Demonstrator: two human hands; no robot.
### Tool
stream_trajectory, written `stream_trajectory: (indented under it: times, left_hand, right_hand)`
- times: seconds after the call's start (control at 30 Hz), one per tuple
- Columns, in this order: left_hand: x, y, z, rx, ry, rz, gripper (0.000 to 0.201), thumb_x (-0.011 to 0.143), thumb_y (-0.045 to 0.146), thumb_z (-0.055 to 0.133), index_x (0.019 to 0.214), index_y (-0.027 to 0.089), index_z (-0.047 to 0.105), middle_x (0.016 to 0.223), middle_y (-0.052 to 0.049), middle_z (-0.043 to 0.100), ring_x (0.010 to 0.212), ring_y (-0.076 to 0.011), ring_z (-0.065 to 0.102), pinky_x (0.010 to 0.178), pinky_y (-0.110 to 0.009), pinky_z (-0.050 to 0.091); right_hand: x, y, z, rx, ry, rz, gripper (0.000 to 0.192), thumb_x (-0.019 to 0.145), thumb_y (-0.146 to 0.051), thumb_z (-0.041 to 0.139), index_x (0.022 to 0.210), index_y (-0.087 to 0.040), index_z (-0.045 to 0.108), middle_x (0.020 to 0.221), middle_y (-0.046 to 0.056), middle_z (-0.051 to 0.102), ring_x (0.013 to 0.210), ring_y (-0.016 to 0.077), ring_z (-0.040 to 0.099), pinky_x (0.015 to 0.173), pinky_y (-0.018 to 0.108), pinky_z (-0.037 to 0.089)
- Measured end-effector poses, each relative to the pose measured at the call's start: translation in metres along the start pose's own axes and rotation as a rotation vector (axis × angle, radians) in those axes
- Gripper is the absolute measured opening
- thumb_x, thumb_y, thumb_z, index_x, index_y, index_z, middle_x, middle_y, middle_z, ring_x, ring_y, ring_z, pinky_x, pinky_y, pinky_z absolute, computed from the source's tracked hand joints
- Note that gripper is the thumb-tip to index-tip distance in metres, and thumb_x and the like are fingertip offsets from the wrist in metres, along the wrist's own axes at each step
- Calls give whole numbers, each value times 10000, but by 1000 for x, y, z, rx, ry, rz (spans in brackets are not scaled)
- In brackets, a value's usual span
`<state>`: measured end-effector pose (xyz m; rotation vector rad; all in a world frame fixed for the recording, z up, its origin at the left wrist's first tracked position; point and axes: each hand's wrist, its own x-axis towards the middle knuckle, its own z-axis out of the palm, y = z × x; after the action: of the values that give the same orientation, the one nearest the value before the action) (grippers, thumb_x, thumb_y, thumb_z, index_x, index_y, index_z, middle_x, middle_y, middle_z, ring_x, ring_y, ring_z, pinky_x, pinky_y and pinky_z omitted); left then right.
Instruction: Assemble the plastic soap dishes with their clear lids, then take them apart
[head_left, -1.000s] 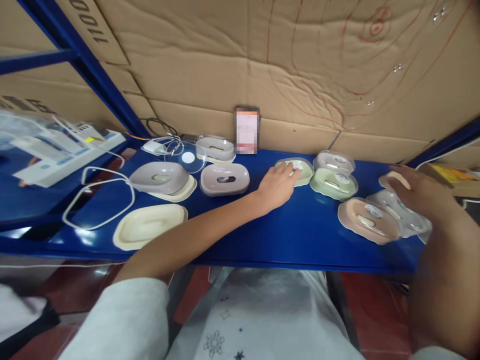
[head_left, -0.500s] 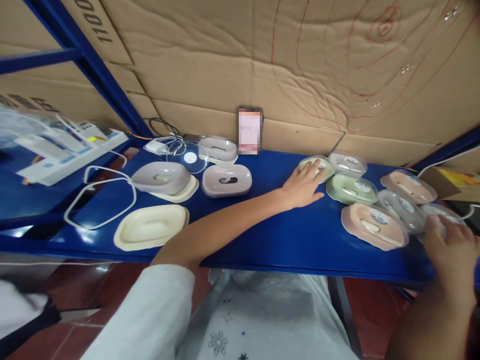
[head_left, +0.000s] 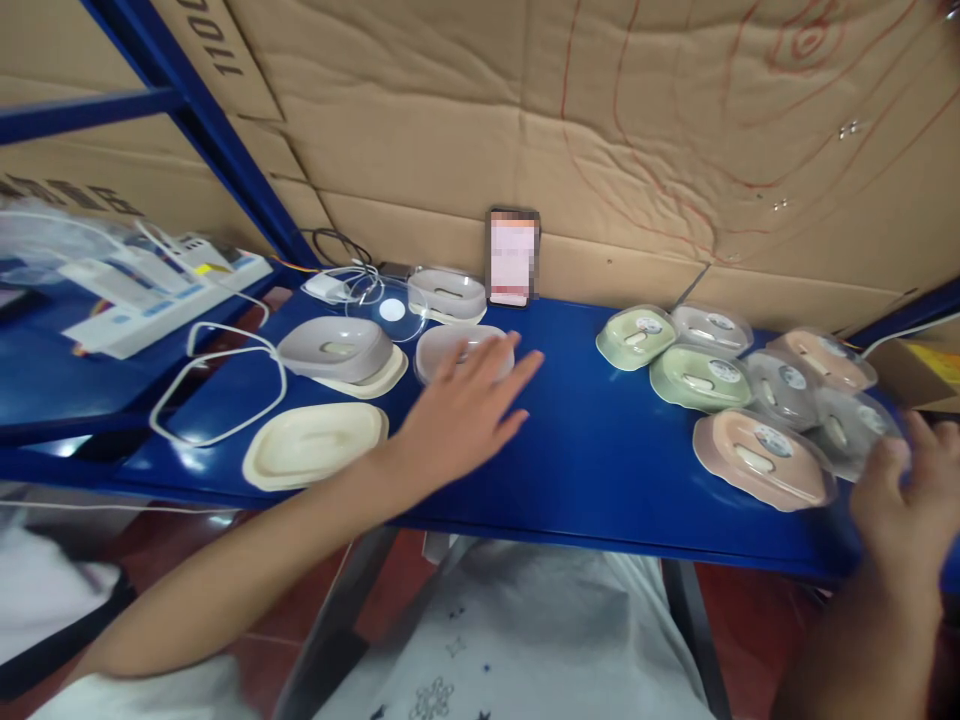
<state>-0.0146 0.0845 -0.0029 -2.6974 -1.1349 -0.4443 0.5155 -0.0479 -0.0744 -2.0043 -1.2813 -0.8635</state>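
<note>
So my left hand (head_left: 465, 415) has left the green soap dish (head_left: 632, 337) at the back right and swung over to the grey dish (head_left: 459, 352) mid-shelf, fingers spread, holding nothing, hovering just in front of it. The right hand (head_left: 904, 505) sits loosely curled by the clear-lidded dish (head_left: 847, 432), gripping nothing I can see. Looks like grey's next.

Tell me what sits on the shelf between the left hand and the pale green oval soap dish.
Nothing: the head view shows only bare blue shelf between left hand and dish.
</note>
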Motion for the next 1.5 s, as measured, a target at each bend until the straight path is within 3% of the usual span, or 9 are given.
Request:
stream_trajectory:
  times: [0.13,0.23,0.43,0.6,0.83,0.93,1.17,1.3,1.5]
  left_hand:
    - [-10,-48,9,58,-30,-190,558,1031,307,628,1557,148,531,1604,-232,542,1492,-443,498,1188,-672,421]
    - [-9,-45,16,32,-62,-123,357,1040,213,576,1385,192,668,1394,-159,706,1347,-368,621,1061,-546,526]
    - [-18,23,17,-83,-26,194,238,1078,180,551,1256,218,703,1233,-94,751,1231,-282,673,987,-447,514]
    - [-47,33,1,-154,84,243,270,1105,292,558,1351,227,650,1447,-121,677,1321,-277,651,1111,-487,517]
    - [-161,-67,-32,-178,175,-391,266,1046,444,589,1303,492,642,1418,76,693,1258,-346,670,1143,-681,477]
    - [-186,-77,-26,-257,41,-356,283,1029,448,606,1298,500,674,1484,95,675,1248,-352,691,1058,-640,535]
    - [-106,11,12,-336,-59,215,407,1071,126,509,1402,294,675,1490,-82,680,1236,-250,719,978,-419,609]
    - [-78,26,27,-308,147,191,380,1075,253,618,1452,296,621,1516,-141,621,1339,-308,643,1035,-493,605]
    - [-82,15,27,-330,155,141,179,1043,277,685,1211,216,688,1339,-126,675,1229,-278,655,1036,-458,605]
  right_hand:
    - [-7,-77,-27,293,246,-61,545,1066,-517,430,1470,-272,703,1452,214,690,1408,401,621,1183,589,458]
    - [-23,-150,-45,421,-24,-238,488,1055,-377,536,1533,-337,630,1520,153,653,1435,394,597,1216,602,447]
    - [-58,-239,-49,518,-492,-661,651,1057,-331,648,1666,-314,418,1684,124,490,1537,363,487,1214,609,432]
    - [-61,-244,-45,553,-540,-775,437,1082,-328,637,1508,-252,580,1532,107,654,1477,322,554,1148,550,483]
    - [-63,-240,-41,590,-521,-690,432,1066,-297,660,1495,-263,616,1482,85,689,1467,334,561,1116,550,538]
    - [-65,-241,-38,615,-534,-652,462,1056,-272,673,1513,-259,608,1493,80,680,1484,320,547,1176,559,523]
    - [-62,-242,-46,683,-547,-645,470,1043,-239,679,1509,-242,611,1460,92,701,1434,307,601,1199,561,510]
    - [-60,-244,-52,719,-623,-724,460,1057,-220,644,1515,-221,592,1521,97,656,1481,286,556,1245,551,469]
    - [-75,-262,-63,645,-581,-820,530,1039,-388,704,1524,-211,584,1498,122,672,1441,312,588,1227,575,451]
